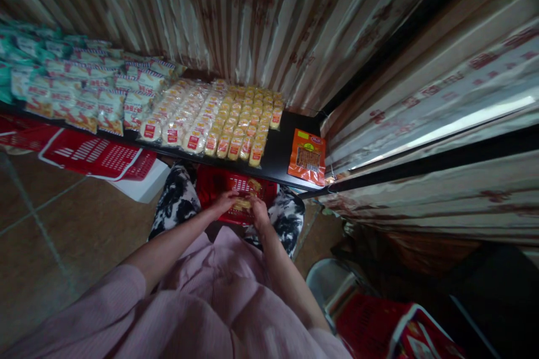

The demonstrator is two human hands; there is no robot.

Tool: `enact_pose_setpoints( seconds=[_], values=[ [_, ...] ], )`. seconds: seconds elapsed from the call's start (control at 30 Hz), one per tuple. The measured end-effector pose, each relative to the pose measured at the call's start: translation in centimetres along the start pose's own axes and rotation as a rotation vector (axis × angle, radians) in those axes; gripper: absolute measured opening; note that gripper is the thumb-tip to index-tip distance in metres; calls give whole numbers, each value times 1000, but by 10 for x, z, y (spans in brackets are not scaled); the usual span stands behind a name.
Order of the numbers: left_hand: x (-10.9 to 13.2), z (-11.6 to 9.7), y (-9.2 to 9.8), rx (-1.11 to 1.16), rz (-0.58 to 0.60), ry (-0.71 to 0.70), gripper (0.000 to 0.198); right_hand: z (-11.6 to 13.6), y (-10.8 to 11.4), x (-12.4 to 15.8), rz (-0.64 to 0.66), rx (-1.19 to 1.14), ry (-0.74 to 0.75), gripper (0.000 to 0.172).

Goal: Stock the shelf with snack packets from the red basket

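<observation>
Between my knees sits a red plastic basket (206, 185) with several small yellow packets inside. My left hand (226, 202) reaches in from the left, its fingers closed at the end of a yellow snack packet (242, 203). From the other side my right hand (258, 212) closes on the same packet. Fine detail of the fingers is dim and small. On the black shelf just beyond the basket stand rows of yellow wrapped snack packets (236, 146), tightly lined up. To their left are rows of pale round wrapped snacks (172, 133).
An orange snack bag (308, 156) lies at the right end of the black shelf (275, 154). Blue-white bags (112, 109) and green bags (19, 76) fill its left part. Red baskets (90, 154) stand below on the left. Curtains (252, 22) hang behind. A red bag (379, 322) is at lower right.
</observation>
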State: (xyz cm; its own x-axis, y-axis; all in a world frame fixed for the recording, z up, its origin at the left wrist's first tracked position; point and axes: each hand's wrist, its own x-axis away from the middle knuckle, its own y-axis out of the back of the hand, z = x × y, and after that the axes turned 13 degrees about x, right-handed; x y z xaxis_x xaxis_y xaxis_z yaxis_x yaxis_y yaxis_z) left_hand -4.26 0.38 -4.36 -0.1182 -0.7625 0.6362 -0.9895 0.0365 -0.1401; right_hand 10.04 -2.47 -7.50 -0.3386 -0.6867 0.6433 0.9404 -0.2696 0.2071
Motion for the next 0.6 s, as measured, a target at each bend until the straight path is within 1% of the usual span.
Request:
enact_pose_setpoints(
  seconds=[0.1,0.27,0.33,0.5,0.6],
  values=[
    [5,4,-2,7,21,9,18,3,-1,6,20,-79,-52,17],
    [9,7,-1,19,15,40,7,4,-1,13,60,-198,-116,32],
    [10,6,-1,31,8,57,3,4,-1,16,79,-231,-124,34],
    [12,6,-4,87,6,82,12,4,-5,20,154,-306,-117,31],
    [13,6,-4,125,1,92,15,3,-6,20,165,-291,-114,29]
  ],
)
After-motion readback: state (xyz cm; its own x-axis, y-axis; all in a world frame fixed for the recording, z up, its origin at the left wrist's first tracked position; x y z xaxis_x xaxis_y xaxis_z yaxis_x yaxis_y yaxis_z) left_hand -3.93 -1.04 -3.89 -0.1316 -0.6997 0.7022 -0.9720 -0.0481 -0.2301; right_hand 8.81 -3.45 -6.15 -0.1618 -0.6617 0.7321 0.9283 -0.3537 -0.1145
